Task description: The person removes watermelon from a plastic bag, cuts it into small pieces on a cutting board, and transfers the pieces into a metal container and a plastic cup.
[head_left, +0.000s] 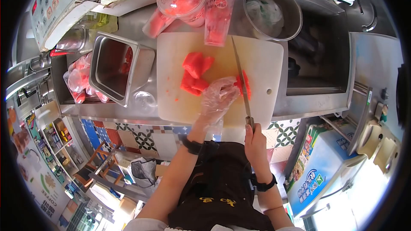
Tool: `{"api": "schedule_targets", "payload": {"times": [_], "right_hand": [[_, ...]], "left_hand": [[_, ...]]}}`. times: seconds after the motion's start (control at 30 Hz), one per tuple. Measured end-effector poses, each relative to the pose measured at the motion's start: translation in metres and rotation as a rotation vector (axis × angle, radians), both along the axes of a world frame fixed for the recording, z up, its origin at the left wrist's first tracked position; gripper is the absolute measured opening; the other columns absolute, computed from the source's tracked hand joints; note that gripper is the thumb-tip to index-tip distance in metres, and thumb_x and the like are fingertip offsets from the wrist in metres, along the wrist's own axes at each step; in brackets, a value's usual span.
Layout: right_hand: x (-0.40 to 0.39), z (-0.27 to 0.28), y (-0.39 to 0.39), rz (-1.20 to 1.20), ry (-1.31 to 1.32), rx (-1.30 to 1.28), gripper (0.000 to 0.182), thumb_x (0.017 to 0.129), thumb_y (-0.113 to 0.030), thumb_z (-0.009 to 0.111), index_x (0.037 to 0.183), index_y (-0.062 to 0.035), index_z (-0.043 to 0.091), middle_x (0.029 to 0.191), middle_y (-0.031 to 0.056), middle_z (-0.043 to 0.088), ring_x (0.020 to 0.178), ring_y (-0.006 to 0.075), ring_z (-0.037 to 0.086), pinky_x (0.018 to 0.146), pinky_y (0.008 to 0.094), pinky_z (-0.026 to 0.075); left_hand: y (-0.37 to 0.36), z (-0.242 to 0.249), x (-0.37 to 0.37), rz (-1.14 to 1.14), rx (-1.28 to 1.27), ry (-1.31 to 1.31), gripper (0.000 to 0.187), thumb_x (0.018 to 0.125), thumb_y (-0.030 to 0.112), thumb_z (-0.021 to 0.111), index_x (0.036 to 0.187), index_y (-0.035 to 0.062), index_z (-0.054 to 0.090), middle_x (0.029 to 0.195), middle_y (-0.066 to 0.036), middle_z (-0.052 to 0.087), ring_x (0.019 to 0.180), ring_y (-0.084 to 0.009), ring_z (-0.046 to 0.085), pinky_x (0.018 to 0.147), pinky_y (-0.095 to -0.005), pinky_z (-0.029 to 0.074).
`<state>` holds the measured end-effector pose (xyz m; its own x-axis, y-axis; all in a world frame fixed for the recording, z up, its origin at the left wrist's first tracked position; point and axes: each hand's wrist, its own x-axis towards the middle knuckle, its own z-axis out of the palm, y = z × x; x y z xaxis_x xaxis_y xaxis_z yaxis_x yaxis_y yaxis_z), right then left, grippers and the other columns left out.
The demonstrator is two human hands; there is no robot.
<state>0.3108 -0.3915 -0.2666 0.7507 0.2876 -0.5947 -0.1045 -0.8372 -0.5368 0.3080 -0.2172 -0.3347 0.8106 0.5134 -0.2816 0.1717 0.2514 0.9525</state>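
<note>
My right hand [255,145] is closed round the handle of a long knife [242,75], its blade pointing away from me over the white cutting board [171,107]. The blade stands against a piece of watermelon flesh [247,86]. My left hand [219,100], in a clear plastic glove, has its fingers bent against the left side of that piece. Larger red watermelon chunks [195,70] lie on the board just left of my gloved hand. Beyond the board's far edge stand a tall clear cup [219,13] of red pieces and a round lidded tub [182,0] of red flesh.
Left of the board sits a deep steel pan [113,66] with some red pieces inside. Bagged or cupped red fruit [81,79] lies farther left. At the back right stands a round steel pot [272,15] with a plastic bag in it. A dark sink [317,55] lies to the right.
</note>
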Motion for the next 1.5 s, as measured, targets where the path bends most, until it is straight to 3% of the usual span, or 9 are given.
{"api": "schedule_targets", "payload": {"times": [0.13,0.2,0.43,0.63,0.9,1.1,1.3,1.4,1.5], "right_hand": [[-0.007,-0.021,0.006,-0.013,-0.032,-0.009,0.029,0.102,-0.028,0.043,0.094,0.0001,0.048,0.068,0.0252,0.058,0.065,0.0474,0.057,0.056,0.0493,0.042],[-0.016,-0.032,0.005,0.012,-0.1,-0.035,0.029,0.101,-0.028,0.044,0.094,0.0002,0.048,0.066,0.0233,0.058,0.063,0.0449,0.058,0.055,0.0484,0.043],[-0.011,-0.017,-0.001,-0.058,-0.027,0.079,0.027,0.101,-0.027,0.044,0.093,-0.0008,0.049,0.06,0.014,0.057,0.054,0.0323,0.059,0.052,0.042,0.044],[-0.006,-0.006,0.006,-0.012,-0.012,0.058,0.028,0.102,-0.028,0.043,0.094,-0.0007,0.049,0.06,0.0137,0.057,0.054,0.0323,0.059,0.052,0.0421,0.043],[-0.018,-0.036,0.016,-0.058,-0.058,0.053,0.03,0.101,-0.029,0.045,0.097,0.001,0.048,0.069,0.0269,0.058,0.066,0.0488,0.056,0.057,0.0512,0.042],[-0.01,-0.022,0.011,-0.083,0.051,0.093,0.03,0.099,-0.026,0.047,0.106,0.0029,0.049,0.079,0.0281,0.06,0.075,0.0481,0.059,0.063,0.0498,0.045],[-0.008,0.003,-0.024,-0.18,0.094,0.118,0.028,0.099,-0.025,0.047,0.109,0.001,0.052,0.082,0.0264,0.061,0.076,0.0444,0.06,0.066,0.0475,0.046],[-0.007,-0.01,-0.05,-0.215,0.088,0.084,0.028,0.1,-0.026,0.046,0.104,0.0002,0.053,0.079,0.0253,0.059,0.074,0.0444,0.059,0.065,0.0491,0.045],[-0.003,-0.012,-0.063,-0.223,0.113,0.054,0.028,0.1,-0.027,0.047,0.099,0.0005,0.052,0.078,0.0252,0.059,0.073,0.0453,0.058,0.064,0.0499,0.044]], "left_hand": [[0.0,-0.004,0.0,0.021,-0.102,-0.13,0.033,0.084,-0.006,0.067,0.114,0.0037,0.057,0.115,-0.008,0.061,0.1,-0.0146,0.063,0.087,-0.0297,0.054],[0.004,0.004,0.003,-0.028,-0.226,-0.167,0.033,0.085,-0.008,0.064,0.115,0.0037,0.056,0.115,-0.008,0.06,0.103,-0.0147,0.062,0.089,-0.0293,0.053],[0.002,-0.006,0.0,-0.054,-0.072,0.031,0.032,0.087,-0.002,0.065,0.117,0.0036,0.057,0.11,-0.006,0.06,0.1,-0.013,0.06,0.092,-0.0298,0.051],[0.005,-0.005,-0.005,-0.015,-0.126,0.034,0.035,0.086,0.007,0.07,0.118,0.0029,0.057,0.112,-0.007,0.06,0.104,-0.0148,0.059,0.095,-0.0327,0.048],[0.004,0.006,0.001,-0.006,-0.137,0.051,0.033,0.086,-0.007,0.06,0.118,-0.0013,0.056,0.112,-0.008,0.061,0.101,-0.0148,0.061,0.092,-0.0306,0.051],[0.008,0.003,0.007,-0.12,-0.011,0.007,0.029,0.088,-0.004,0.059,0.116,0.0001,0.058,0.115,-0.008,0.061,0.099,-0.0148,0.063,0.089,-0.0295,0.052],[0.024,0.024,0.014,-0.24,0.158,0.081,0.039,0.083,0.0,0.064,0.121,0.0063,0.057,0.118,-0.006,0.061,0.115,-0.0189,0.057,0.094,-0.0356,0.049],[0.041,0.051,0.043,-0.608,0.795,-0.004,0.048,0.077,-0.004,0.063,0.123,0.009,0.056,0.123,-0.006,0.059,0.121,-0.0248,0.052,0.096,-0.0401,0.046],[0.04,0.048,0.059,-0.854,0.852,0.081,0.049,0.074,-0.003,0.063,0.12,0.0103,0.057,0.127,-0.008,0.055,0.12,-0.0295,0.05,0.095,-0.0404,0.045]]}}
